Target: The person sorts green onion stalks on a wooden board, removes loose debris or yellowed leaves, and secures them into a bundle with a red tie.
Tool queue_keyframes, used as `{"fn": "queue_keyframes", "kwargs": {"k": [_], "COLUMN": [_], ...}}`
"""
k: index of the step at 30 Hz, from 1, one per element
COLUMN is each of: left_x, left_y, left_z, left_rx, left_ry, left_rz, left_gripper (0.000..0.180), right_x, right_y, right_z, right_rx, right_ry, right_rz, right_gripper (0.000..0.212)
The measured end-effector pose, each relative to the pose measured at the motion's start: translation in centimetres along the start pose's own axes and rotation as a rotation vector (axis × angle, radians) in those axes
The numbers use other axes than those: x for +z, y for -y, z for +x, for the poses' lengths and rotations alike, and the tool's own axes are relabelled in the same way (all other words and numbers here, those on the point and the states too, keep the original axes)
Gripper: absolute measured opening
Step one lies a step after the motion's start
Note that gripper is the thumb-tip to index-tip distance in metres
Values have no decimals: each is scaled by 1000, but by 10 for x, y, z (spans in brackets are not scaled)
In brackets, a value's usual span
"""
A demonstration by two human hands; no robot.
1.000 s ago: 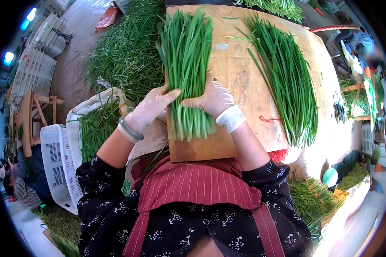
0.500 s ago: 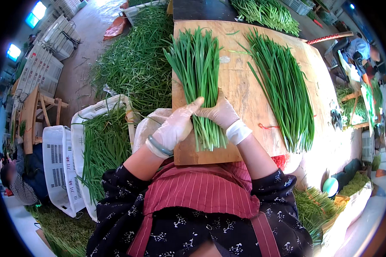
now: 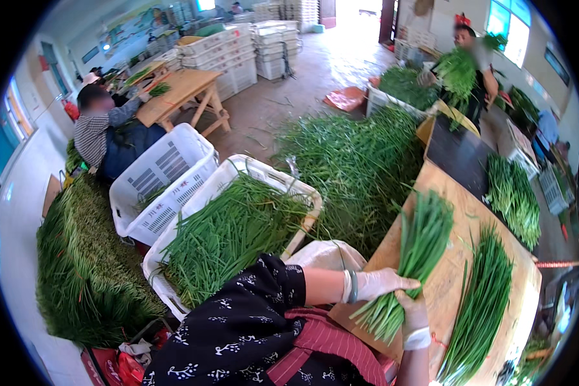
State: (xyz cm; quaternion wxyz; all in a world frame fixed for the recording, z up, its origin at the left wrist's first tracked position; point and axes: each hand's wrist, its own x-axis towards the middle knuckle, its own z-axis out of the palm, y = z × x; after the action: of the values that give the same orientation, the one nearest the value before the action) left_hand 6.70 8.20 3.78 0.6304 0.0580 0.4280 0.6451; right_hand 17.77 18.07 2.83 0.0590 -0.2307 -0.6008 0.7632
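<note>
A loose bunch of garlic chives (image 3: 430,228) lies over the wooden board (image 3: 453,260), its pale cut ends toward me. My left hand (image 3: 383,283), in a thin white glove with a bracelet at the wrist, closes round the bunch from the left, near the cut ends. From the right, my gloved right hand (image 3: 414,311) grips the same stalks, its thumb close to the left hand's. A second, wider bunch of chives (image 3: 482,302) rests on the board to the right, and a red tie (image 3: 439,340) shows beside it.
Left of me stand a chive-filled white crate (image 3: 312,198) and another white crate (image 3: 167,174). Loose greens (image 3: 360,164) heap beyond the board. Stacked chives (image 3: 90,257) lie far left. A dark table (image 3: 460,154) adjoins the board. One person sits left; another holds greens at the back right.
The view has swung to the left, bringing in the crates, the stacked chives and two people. Both hands still grip the bunch over the board.
</note>
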Motion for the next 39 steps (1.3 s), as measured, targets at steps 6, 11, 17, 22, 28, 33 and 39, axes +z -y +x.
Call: {"fn": "queue_keyframes", "kwargs": {"k": [6,11,17,22,28,33,39], "left_x": [23,58,36,37,33,72,-4], "left_y": [-14,-53,-39,-23,-13,-28,21], "left_z": [30,30,38,55,49,46,81], "left_rx": [557,787,970,912,953,754,150], "left_ry": [122,234,241,316,116,113,192], "left_rz": [245,371,510,495,414,19,-560], "left_gripper": [70,94,122,112,102,72,37], "right_x": [-16,-52,-61,-74,-63,-83,-51], "right_y": [-1,34,23,25,32,68,30], "right_z": [18,44,59,58,59,43,61], "right_rx": [-668,-561,-344,-288,-311,-517,-136], "right_ry": [-264,-213,-242,-294,-218,-161,-93], "right_rz": [-140,29,-415,-550,-580,-607,-894], "right_gripper": [68,65,62,60,59,57,81]}}
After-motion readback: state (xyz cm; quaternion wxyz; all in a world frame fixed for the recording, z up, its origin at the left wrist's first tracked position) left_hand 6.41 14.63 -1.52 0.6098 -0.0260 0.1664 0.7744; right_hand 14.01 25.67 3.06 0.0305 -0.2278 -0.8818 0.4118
